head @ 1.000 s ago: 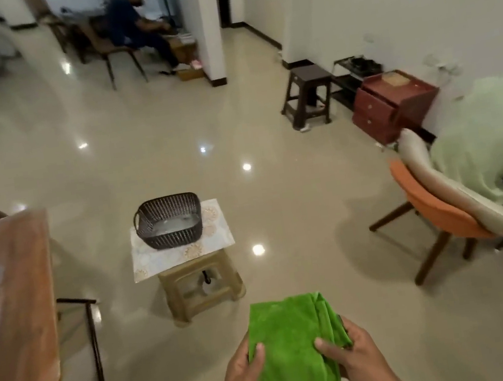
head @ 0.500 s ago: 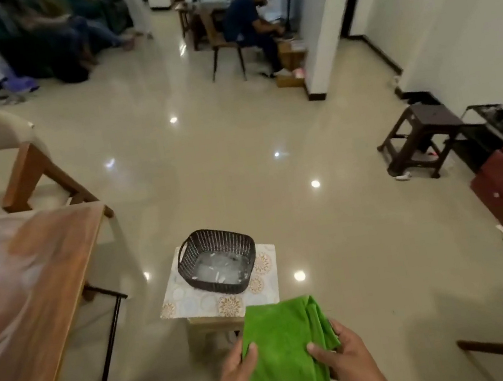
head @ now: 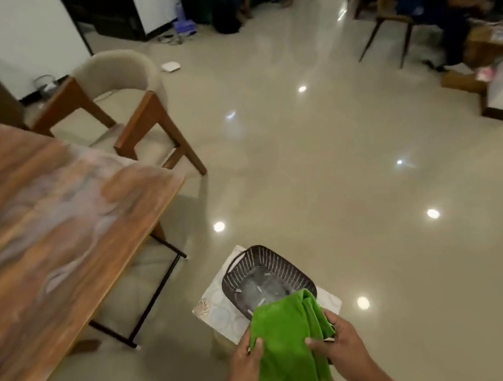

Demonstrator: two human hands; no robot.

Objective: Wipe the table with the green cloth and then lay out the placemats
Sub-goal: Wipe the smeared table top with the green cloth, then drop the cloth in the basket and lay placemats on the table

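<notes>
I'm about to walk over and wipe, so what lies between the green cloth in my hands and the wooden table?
In the head view, only bare shiny floor separates the green cloth from the wooden table.

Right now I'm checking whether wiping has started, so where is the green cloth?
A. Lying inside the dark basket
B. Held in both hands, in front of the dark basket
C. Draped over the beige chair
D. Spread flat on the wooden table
B: the green cloth is gripped by the left hand and the right hand, in front of the dark basket, apart from the wooden table.
</notes>
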